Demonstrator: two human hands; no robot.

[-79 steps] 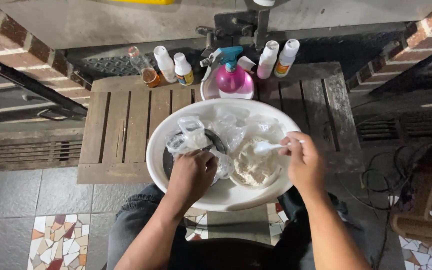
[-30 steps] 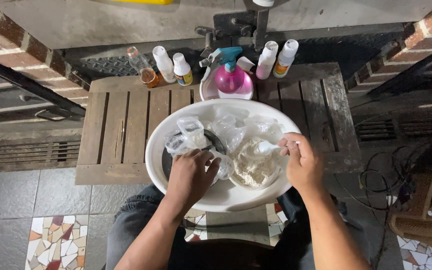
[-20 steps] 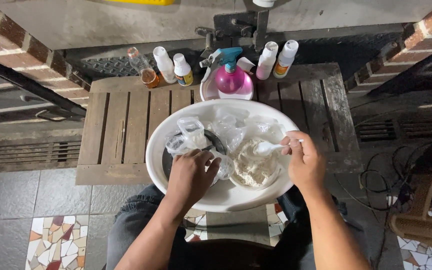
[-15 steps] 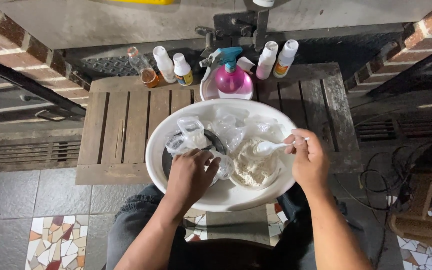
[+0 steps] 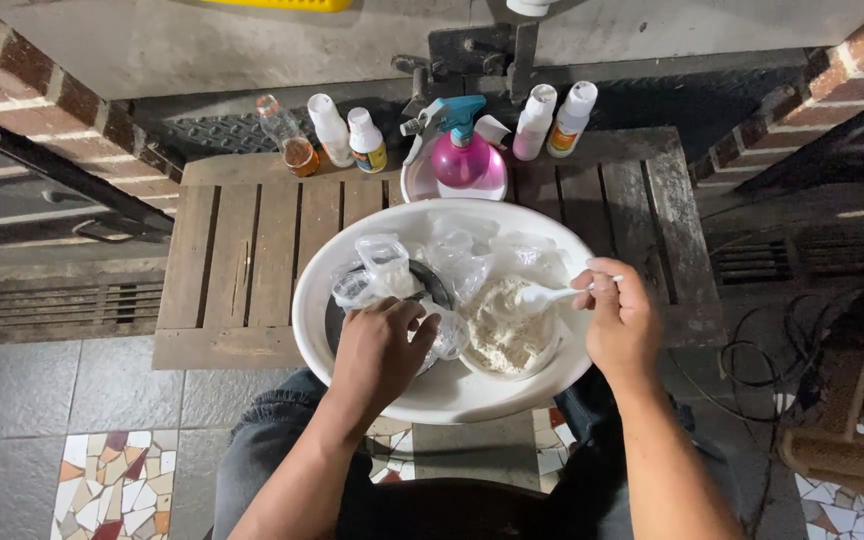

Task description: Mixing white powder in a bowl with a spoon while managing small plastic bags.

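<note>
So this is mid-scooping by the look of it: a big round white plastic basin [image 5: 432, 395] sits in the middle of the frame, half on the slatted grey wooden tabletop [image 5: 242, 260] and half over the person's lap, and inside it there's a mound of pale off-white powder [image 5: 500, 335] sitting right of centre. The right hand [image 5: 620, 325] is closed around the handle of a small white plastic spoon [image 5: 544, 296], with the bowl of the spoon resting just at the top edge of the powder. The left hand [image 5: 382, 350] is curled down over a small clear plastic bag [image 5: 444, 335] lying by a dark round dish [image 5: 337, 320] in the left half of the basin, fingers gripping it; more crumpled clear bags [image 5: 472, 250] sit toward the upper part of the basin. I'd say the step in hand is portioning powder into a bag, and the next move needs the bag mouth held open and steady right beside the powder so the spoonful doesn't spill. Along the top of the frame stand a pink spray bottle with a teal trigger [image 5: 462, 155] and a few small white-capped bottles [image 5: 552, 120].
</note>
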